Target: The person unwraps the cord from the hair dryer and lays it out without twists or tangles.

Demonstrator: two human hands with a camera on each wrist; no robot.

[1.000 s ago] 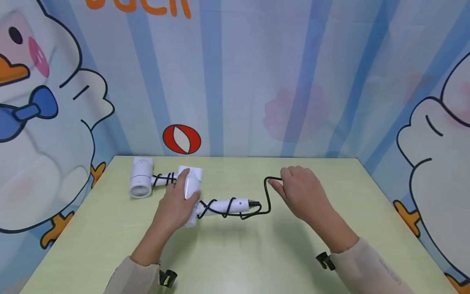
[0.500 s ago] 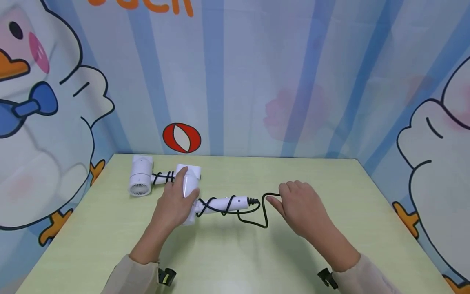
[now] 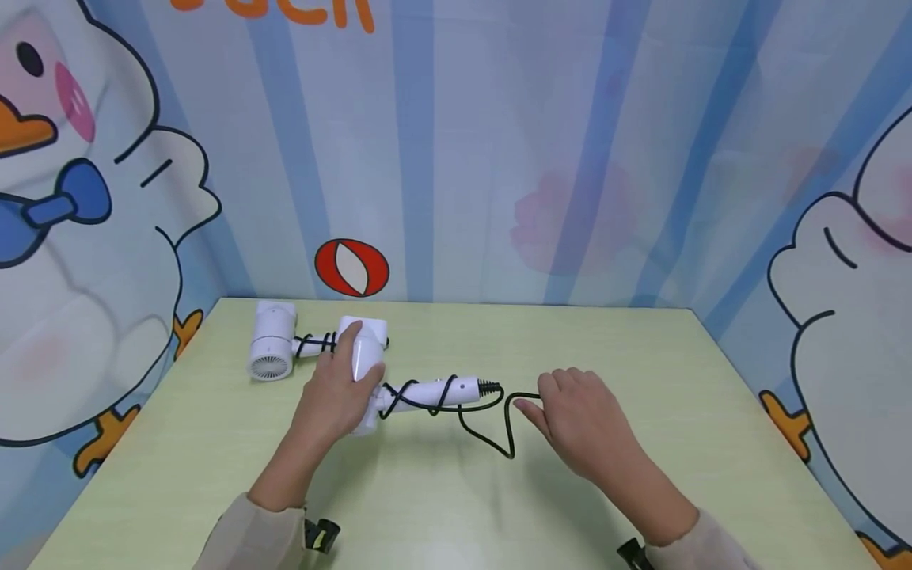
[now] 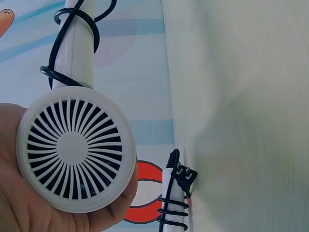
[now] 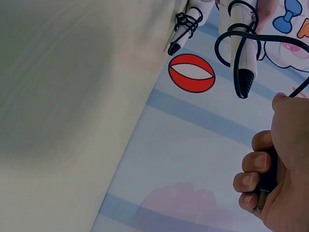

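My left hand (image 3: 331, 404) grips the body of a white hair dryer (image 3: 429, 393), its handle pointing right. In the left wrist view the round slotted vent (image 4: 72, 149) faces the camera, with my palm and fingers around the body. A black cord (image 3: 486, 440) winds loosely around the handle and runs in a slack bend to my right hand (image 3: 584, 423). That hand's fingers curl around the cord's black plug (image 5: 268, 176), and a metal prong shows below the little finger in the right wrist view.
A second white hair dryer (image 3: 272, 342) lies at the table's back left, its cord wrapped around the handle; its black plug (image 4: 185, 178) shows in the left wrist view. The pale table (image 3: 442, 507) ends at a printed curtain (image 3: 470, 158) behind.
My right hand has moved toward me and lower with the plug. The cord has loosened from the handle's end and its slack bend hangs lower. My left hand has barely moved.
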